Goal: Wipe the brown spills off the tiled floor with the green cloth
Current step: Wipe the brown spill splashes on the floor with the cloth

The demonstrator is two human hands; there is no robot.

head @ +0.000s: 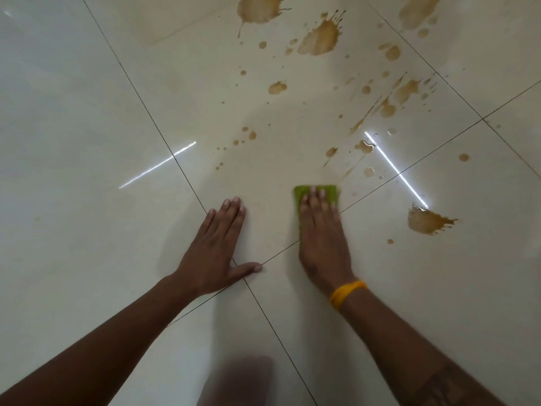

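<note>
My right hand (322, 232) lies flat with straight fingers on the green cloth (301, 192), pressing it to the cream tiled floor (87, 112); only the cloth's far edge and left side show past the fingers. My left hand (218, 244) rests palm-down on the bare tile beside it, fingers straight, thumb spread. Brown spills spread ahead and to the right: a big splash (320, 38), another blot (259, 8) at the top edge, a streaked patch (405, 92), small drops (248, 134), and a puddle (426, 221) right of the cloth.
Dark grout lines (164, 139) cross the glossy tiles. Bright streaks of reflected light (395, 168) lie over the wet area, and another (158, 165) sits to the left. A yellow band (347, 293) circles my right wrist. A blurred dark shape (240, 382) shows at the bottom.
</note>
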